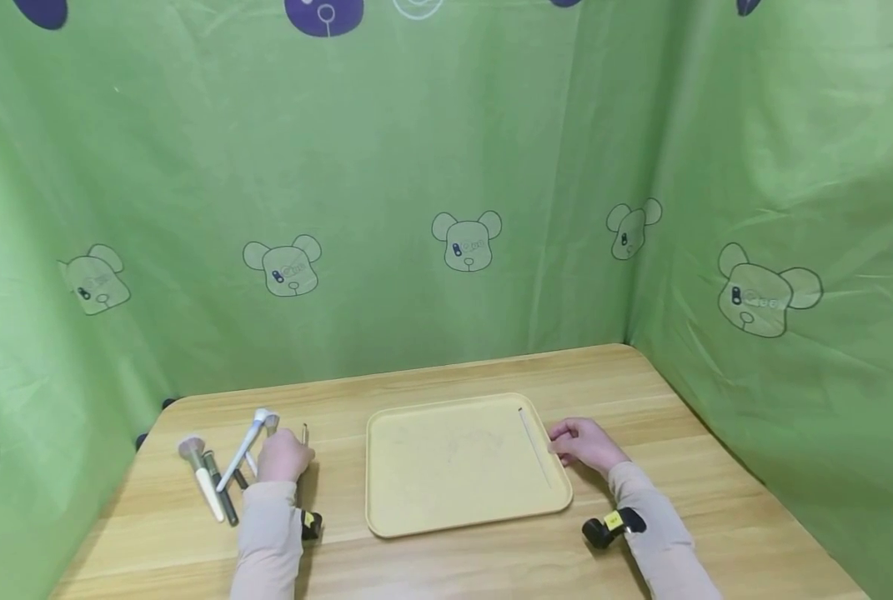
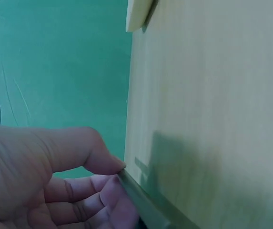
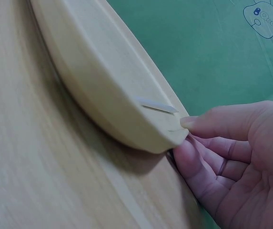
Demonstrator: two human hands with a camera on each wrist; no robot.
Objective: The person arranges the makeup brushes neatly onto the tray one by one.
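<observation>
On the left side of the table, my left hand (image 1: 284,457) pinches a slim makeup brush (image 2: 145,202) between thumb and fingers. Its tip shows beside the hand in the head view; the rest is mostly hidden there. My right hand (image 1: 590,443) grips the right rim of a pale yellow tray (image 1: 446,471), thumb on top and fingers curled at the outer edge. Inside the tray, along that side, lies a thin white brush (image 1: 534,447). Several makeup brushes lie loosely left of my left hand, among them a fluffy white-handled brush (image 1: 204,478) and a dark-handled brush (image 1: 222,490).
The wooden table (image 1: 484,567) carries the tray near its middle. Green curtains (image 1: 386,167) with bear heads hang behind and along both sides. A white brush (image 1: 243,450) lies across other brushes, partly behind the left hand.
</observation>
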